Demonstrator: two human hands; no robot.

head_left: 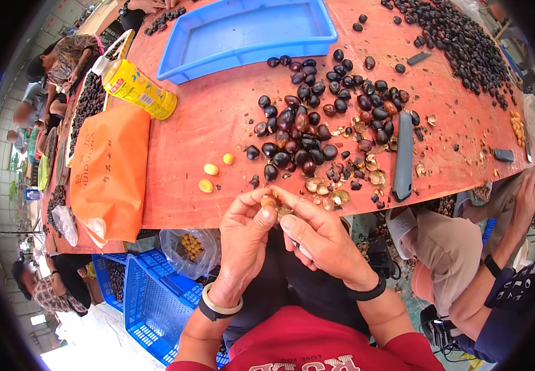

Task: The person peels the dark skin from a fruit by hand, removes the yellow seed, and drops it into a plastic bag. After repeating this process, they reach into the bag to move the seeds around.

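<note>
My left hand (252,226) and my right hand (320,238) meet at the near table edge, fingers pinched together. Between the fingertips is a small brown nut (270,201), its shell looking partly opened. Something pale shows under my curled right fingers; I cannot make out what. Beyond my hands lies a loose heap of dark, shiny nuts (301,133). Broken shell pieces (323,187) are scattered just right of my fingertips. Several peeled yellow kernels (206,185) lie to the left on the red table top (181,148).
A blue tray (178,65), a yellow bottle (138,89) and an orange bag (110,176) stand left and back. A grey-handled tool (403,157) lies right. Blue baskets (150,303) and a bag of kernels (190,247) are below left. A person (496,284) sits close at right.
</note>
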